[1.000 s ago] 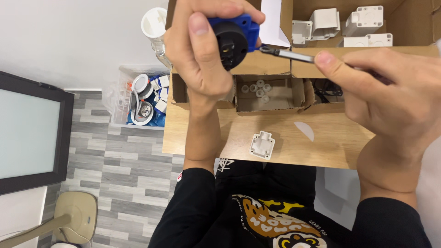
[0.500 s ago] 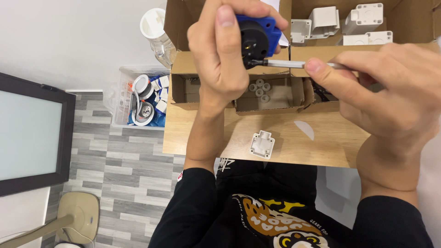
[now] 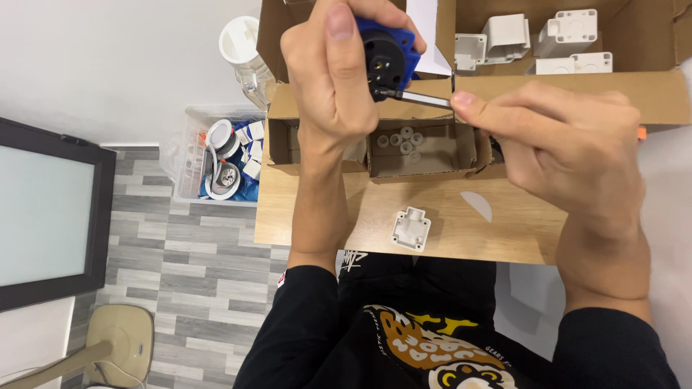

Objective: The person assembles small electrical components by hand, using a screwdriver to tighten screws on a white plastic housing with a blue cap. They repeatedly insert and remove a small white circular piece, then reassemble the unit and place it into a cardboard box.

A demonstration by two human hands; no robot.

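My left hand (image 3: 333, 86) grips a blue and black socket part (image 3: 388, 49) and holds it up above the cardboard boxes. My right hand (image 3: 562, 144) holds a screwdriver (image 3: 422, 99) by its handle, which the fingers mostly hide. The metal shaft points left and its tip touches the black face of the socket part. On the wooden table (image 3: 461, 230) below lies a small white square cover (image 3: 411, 228), apart from both hands.
A small open cardboard box (image 3: 422, 151) with several small white cylinders sits under my hands. A bigger cardboard box (image 3: 569, 72) at the back holds white plastic housings (image 3: 569, 32). A clear bin (image 3: 220, 155) of parts and a plastic bottle (image 3: 244, 50) stand left of the table.
My left hand has shifted the blue socket part a little to the right. The screwdriver tip has moved in from beside the part and now touches its black face.
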